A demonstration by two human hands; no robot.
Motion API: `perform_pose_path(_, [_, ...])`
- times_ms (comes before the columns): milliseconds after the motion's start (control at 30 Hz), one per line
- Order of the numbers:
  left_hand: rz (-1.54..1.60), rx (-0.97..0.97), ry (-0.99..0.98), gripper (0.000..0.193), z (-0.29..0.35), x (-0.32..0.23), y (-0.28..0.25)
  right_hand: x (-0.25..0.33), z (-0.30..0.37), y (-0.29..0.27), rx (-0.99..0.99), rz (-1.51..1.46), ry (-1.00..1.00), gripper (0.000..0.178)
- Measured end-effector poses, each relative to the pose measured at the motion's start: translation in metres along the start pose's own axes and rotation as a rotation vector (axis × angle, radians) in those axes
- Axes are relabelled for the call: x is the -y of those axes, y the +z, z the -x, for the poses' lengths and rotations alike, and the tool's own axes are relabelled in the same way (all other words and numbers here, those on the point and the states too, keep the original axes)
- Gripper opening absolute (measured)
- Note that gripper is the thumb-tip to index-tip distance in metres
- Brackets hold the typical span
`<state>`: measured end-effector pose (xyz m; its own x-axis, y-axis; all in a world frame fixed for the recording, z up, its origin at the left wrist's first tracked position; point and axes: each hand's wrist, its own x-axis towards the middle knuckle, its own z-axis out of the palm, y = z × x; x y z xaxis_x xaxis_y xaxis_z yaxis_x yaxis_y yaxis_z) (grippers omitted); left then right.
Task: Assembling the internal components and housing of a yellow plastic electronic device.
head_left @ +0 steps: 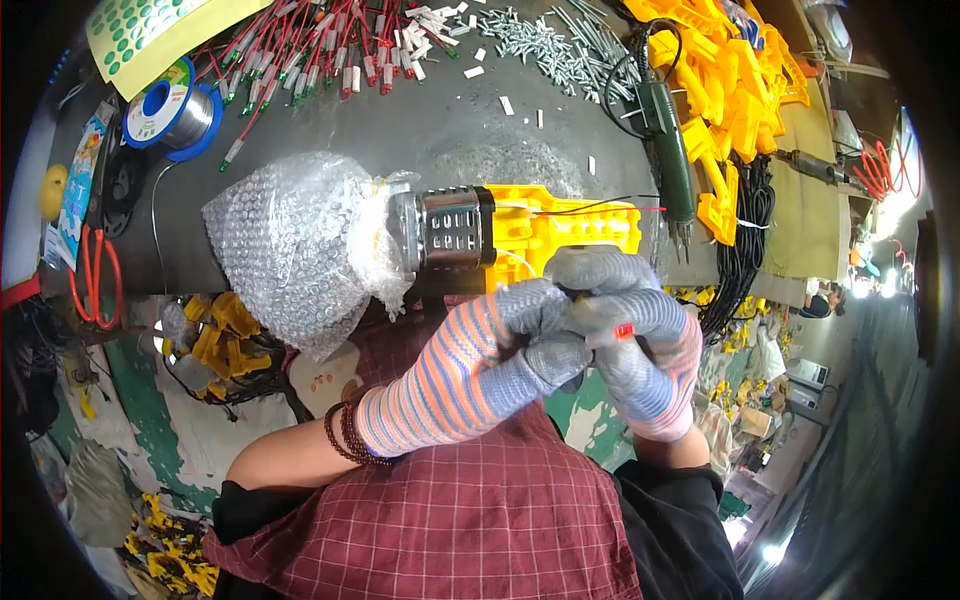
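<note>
In striped gloves with grey-coated fingers, my left hand and my right hand meet at the near edge of the bench, fingertips pinched together. Between them is a small part, mostly covered by the fingers; a small red piece shows at the right fingers, its kind unclear. Just beyond my hands lies an open yellow plastic housing, with thin red and black wires running from it to the right. A slotted metal sleeve joins its left end. Bubble wrap covers the part farther left.
A green soldering iron lies at right, beside yellow housings and black cables. Screws and red-wired parts lie along the back. A solder spool and red-handled scissors are at left.
</note>
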<state>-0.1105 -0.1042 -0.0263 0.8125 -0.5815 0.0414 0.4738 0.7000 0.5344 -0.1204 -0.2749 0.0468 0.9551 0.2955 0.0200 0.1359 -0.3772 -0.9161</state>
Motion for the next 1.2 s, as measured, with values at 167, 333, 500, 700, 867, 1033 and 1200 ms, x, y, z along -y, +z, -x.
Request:
perform_pose_path(167, [-0.270, 0.003, -0.105, 0.029, -0.004, 0.002, 0.003, -0.015, -0.003, 0.000, -0.106, -0.477, 0.082, 0.016])
perform_pose_path(333, [-1.774, -0.089, 0.588, 0.044, -0.005, -0.042, -0.034, -0.012, -0.012, -0.031, -0.151, 0.065, 0.189, 0.010])
perform_pose_path(500, [-2.086, -0.189, 0.383, 0.074, -0.013, -0.035, -0.052, -0.028, -0.031, -0.030, 0.106, 0.943, -0.117, 0.025])
perform_pose_path(700, [-2.005, -0.203, 0.329, 0.076, -0.016, -0.034, -0.054, -0.027, -0.047, -0.023, 0.265, 1.164, -0.205, 0.035])
perform_pose_path(867, [-1.991, -0.212, 0.333, 0.075, -0.015, -0.035, -0.055, -0.024, -0.055, -0.015, 0.371, 1.252, -0.147, 0.025])
perform_pose_path(1033, [-1.961, -0.194, 0.352, 0.070, -0.016, -0.036, -0.059, -0.036, -0.057, -0.013, 0.285, 0.978, 0.042, 0.017])
perform_pose_path(1200, [-1.986, -0.211, 0.397, 0.069, -0.015, -0.033, -0.059, -0.040, -0.051, -0.004, 0.063, 0.572, 0.430, 0.019])
